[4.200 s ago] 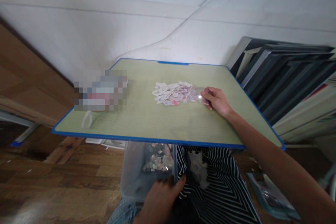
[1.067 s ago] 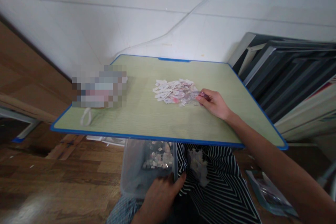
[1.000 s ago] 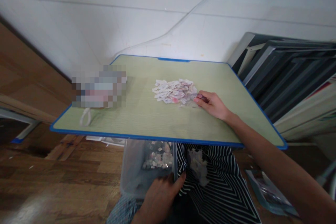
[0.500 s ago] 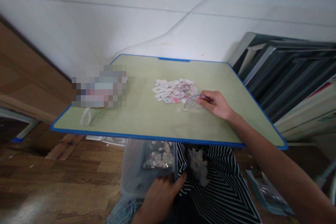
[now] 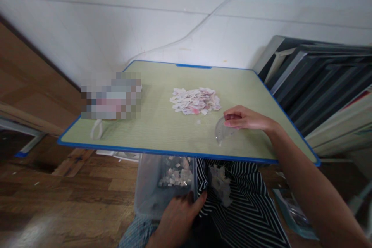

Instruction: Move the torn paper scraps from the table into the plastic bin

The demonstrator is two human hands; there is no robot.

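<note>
At the bottom centre of the frame the left hand lies palm down, a finger reaching the striped cloth where it meets the rim of the tub; whether its fingers grip either one I cannot tell. Within the tub are pale bits, and ragged scraps lie on the cloth. Right of centre, over the near part of the surface, the right hand has its fingers closed in a pinch on the upper end of a clear protractor, its curved edge facing left and its lower tip pointing toward the bottom of the frame; whether that tip touches the surface is unclear. It should be very light and fairly stiff, smooth enough to twist in a loose pinch, and thin enough to crack if bent hard; a flat hold near one corner, thumb against fingers, should suit it, leaving the curved edge free. Near it lies a loose scrap, and beyond, at mid-frame, the paper pile: likely light, limp and easily scattered, so best gathered from the sides with a gentle touch
</note>
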